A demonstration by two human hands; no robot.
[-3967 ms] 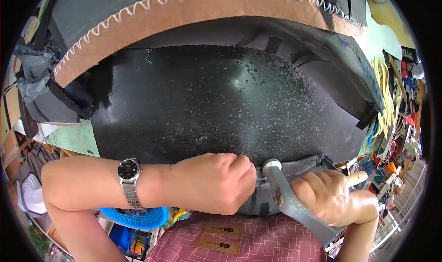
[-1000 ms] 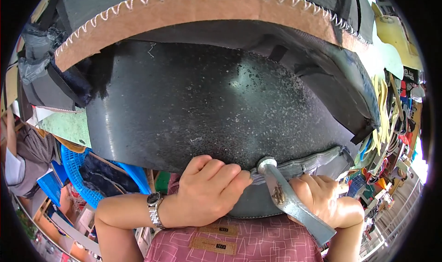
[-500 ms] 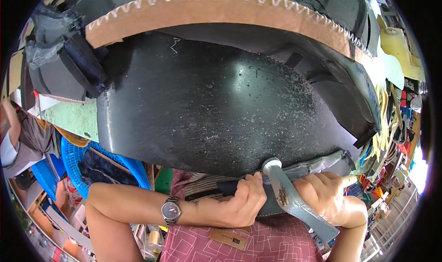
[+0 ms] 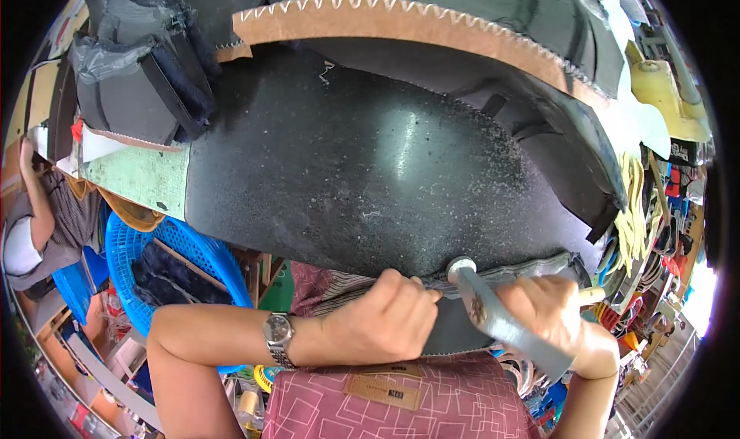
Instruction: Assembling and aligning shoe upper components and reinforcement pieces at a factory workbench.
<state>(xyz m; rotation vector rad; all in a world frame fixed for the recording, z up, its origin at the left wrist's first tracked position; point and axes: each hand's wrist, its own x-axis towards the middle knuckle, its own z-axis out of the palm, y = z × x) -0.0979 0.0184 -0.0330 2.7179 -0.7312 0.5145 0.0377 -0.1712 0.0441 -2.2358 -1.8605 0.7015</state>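
Observation:
My left hand, with a wristwatch on the wrist, pinches the folded edge of a grey fabric strip at the near edge of a black stone slab. My right hand grips a metal hammer. Its round head rests on the strip right beside my left fingers. A dark grey sheet piece hangs below the strip, between my two hands.
A tan board with a zigzag edge and dark sheets lie at the back. Folded grey pieces are stacked at the back left. A blue basket stands under the table's left. Another person sits at far left. Yellow strips hang right.
The view has shifted right and down along the slab. My left hand slid left along the strip and now pinches it. The hammer head stays on the strip.

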